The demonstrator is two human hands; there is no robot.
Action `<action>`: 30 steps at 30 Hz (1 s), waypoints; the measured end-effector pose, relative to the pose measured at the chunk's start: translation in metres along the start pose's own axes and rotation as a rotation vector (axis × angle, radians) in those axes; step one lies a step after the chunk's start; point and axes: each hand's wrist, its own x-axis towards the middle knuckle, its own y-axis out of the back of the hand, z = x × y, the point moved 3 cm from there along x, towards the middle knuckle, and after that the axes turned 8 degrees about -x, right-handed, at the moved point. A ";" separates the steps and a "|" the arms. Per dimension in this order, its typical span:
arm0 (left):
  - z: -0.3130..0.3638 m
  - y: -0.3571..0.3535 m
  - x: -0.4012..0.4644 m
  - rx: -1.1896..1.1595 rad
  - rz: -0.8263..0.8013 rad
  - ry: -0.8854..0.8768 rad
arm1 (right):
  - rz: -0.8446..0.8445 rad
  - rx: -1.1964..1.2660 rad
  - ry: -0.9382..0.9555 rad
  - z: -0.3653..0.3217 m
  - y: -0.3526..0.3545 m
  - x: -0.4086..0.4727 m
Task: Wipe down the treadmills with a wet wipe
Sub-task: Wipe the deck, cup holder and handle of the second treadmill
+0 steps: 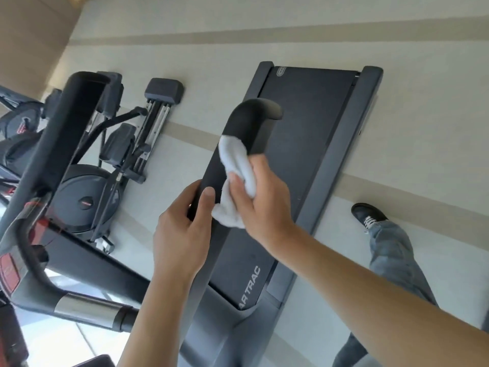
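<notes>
Two hands work on one black handrail (232,165) of a treadmill (352,160), seen from above with the belt (304,144) stretching away below the rail. The right hand (260,200) has its fingers curled round a bunched white wet wipe (238,165) and presses it against the upper face of the handrail, roughly midway along the rail's length; part of the wipe lies spread on the rail toward its rounded far end, and a loose fold hangs out below the palm. The left hand (180,229) grips the same handrail just beside the wipe, on the near side, with the thumb lying on top of the rail and the fingers wrapped round its left edge (their tips are hidden under the rail). The thumb and the wipe's lower fold are very close; whether they touch cannot be told.

White lettering reading "AR TRAC" (250,287) shows on the near end of the treadmill deck, partly hidden by the rail. On the floor (423,102) past the treadmill's right edge stands the person's leg in jeans (391,250) with a dark shoe (367,211). To the left of the treadmill sits an elliptical machine (87,197), and a second, curved handlebar (71,109) rises at the left edge of the view.
</notes>
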 end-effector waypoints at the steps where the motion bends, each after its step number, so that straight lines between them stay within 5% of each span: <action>1: -0.001 0.000 0.000 0.012 0.012 -0.007 | 0.031 -0.024 0.004 0.001 0.005 0.016; 7: -0.007 0.001 0.003 0.013 0.034 0.054 | 0.130 -0.184 -0.036 0.000 0.026 0.093; 12: 0.001 0.004 -0.001 -0.047 0.042 0.047 | 0.088 -0.377 0.324 -0.036 0.005 0.059; 20: -0.007 0.013 -0.008 -0.145 0.143 0.058 | -0.298 -0.988 0.524 -0.050 -0.001 0.102; 30: -0.048 0.031 -0.074 0.061 0.350 0.152 | -0.974 -0.875 0.685 -0.102 -0.067 0.046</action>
